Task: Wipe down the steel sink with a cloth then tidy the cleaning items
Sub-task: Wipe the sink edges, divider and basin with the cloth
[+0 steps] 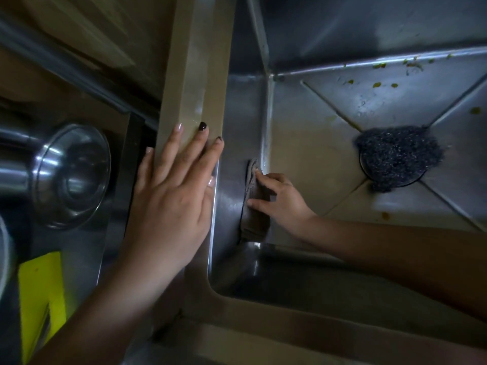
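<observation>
The steel sink fills the right half of the view, its floor creased toward a round drain. A grey folded cloth lies against the sink's left inner wall, and my right hand presses it there with fingers curled over it. My left hand rests flat, fingers spread, on the beige rim that divides the sink from the left side. A dark steel-wool scrubber sits on the drain. Small food scraps dot the sink's far edge and floor.
Left of the rim stands a shiny steel pot lid or bowl. A bright yellow item lies at the lower left. The counter edge runs along the bottom of the sink.
</observation>
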Tool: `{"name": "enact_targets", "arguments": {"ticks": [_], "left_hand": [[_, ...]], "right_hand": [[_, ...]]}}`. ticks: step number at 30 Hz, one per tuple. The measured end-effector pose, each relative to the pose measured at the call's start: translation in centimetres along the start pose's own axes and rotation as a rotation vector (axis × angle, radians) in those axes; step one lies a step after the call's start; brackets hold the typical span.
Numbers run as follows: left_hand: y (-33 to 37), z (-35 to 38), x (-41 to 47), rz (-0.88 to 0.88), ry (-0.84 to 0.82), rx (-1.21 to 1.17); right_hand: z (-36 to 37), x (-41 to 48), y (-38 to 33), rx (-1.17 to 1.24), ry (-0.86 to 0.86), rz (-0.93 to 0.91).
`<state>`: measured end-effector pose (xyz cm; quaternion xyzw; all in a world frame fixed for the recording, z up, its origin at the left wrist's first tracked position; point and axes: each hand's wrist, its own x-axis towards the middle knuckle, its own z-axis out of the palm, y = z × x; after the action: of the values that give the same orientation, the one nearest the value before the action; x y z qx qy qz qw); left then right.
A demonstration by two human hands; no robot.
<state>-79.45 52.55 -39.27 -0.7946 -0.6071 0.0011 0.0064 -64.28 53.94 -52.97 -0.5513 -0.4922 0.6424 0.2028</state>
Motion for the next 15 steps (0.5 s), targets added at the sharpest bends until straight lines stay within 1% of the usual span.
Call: {"name": "enact_targets", "arguments": {"ticks": [3, 8, 12, 15], "left_hand": [[-0.1, 0.0, 0.0, 0.000, 0.007, 0.003], [0.1, -0.1, -0.1, 0.004, 0.010, 0.007], [0.1, -0.2, -0.1, -0.001, 0.015, 0.018], [0.2, -0.1, -0.1, -0.001, 0.023, 0.023]], "right_hand": [[0.1, 1.0, 1.4, -0.030, 0.011, 0.047], [0.3, 1.1, 2.6, -0.204, -0.006, 0.016], [0.6, 0.6, 2.3, -0.167, -0.013, 0.068], [1.0, -0.4, 1.8, -0.110, -0.074, 0.137]]}}
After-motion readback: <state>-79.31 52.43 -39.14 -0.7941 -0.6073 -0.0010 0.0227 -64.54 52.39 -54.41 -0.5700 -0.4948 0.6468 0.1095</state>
